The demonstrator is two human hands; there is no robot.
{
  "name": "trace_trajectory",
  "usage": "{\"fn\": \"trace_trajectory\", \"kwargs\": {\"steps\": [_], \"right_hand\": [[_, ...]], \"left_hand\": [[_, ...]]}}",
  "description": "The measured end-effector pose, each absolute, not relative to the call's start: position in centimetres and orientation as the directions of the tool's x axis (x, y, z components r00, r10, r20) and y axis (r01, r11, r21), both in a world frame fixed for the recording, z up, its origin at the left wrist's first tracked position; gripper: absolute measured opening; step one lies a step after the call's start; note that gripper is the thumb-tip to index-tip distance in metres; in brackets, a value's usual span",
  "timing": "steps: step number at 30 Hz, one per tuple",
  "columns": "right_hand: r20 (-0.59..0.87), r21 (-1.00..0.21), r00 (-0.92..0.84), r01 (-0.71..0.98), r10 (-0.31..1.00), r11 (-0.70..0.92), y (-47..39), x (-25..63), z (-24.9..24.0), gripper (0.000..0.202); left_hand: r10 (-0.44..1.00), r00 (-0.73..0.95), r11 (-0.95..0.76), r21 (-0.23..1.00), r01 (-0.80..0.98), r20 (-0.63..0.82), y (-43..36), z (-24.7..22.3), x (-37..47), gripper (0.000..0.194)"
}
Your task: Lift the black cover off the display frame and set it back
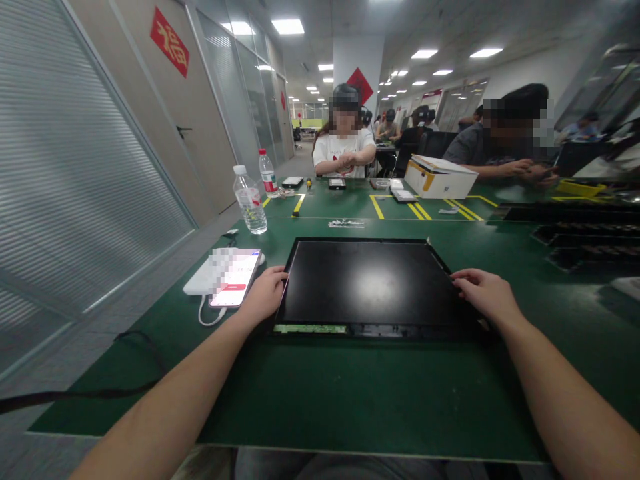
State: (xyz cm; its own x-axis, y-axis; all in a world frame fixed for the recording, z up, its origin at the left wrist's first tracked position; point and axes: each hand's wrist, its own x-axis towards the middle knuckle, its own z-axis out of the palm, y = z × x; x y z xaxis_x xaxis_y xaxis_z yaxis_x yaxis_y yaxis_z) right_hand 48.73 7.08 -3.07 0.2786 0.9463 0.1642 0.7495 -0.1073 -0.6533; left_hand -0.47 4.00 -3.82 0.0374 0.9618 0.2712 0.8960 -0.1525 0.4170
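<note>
A flat black display panel (pixel 340 287) lies screen up in front of me, with a light glare on its surface. A green circuit strip (pixel 310 329) shows along the left part of its near edge. My left hand (pixel 267 291) is closed on the panel's left edge, fingertips at the frame. On the opposite side my right hand (pixel 485 291) pinches the right edge, its thumb and fingers bent at the rim. The undersides of both grips are hidden.
Left of the panel, a phone (pixel 237 277) on a cable lies against a white power bank (pixel 197 277). Water bottles (pixel 250 203) stand behind them on the green table (pixel 350 393). Dark strips (pixel 595 233) lie at right. A white box (pixel 443 180) and seated people are beyond.
</note>
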Motion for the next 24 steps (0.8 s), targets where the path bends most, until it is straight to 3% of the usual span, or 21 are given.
{"fn": "trace_trajectory", "kwargs": {"steps": [24], "right_hand": [[0.119,-0.642,0.291,0.752,0.949,-0.15,6.9,48.41,-2.65,0.029]], "left_hand": [[0.968,0.069,-0.146,0.321,0.936,0.241,3.61,-3.76,-0.13,0.043]]}}
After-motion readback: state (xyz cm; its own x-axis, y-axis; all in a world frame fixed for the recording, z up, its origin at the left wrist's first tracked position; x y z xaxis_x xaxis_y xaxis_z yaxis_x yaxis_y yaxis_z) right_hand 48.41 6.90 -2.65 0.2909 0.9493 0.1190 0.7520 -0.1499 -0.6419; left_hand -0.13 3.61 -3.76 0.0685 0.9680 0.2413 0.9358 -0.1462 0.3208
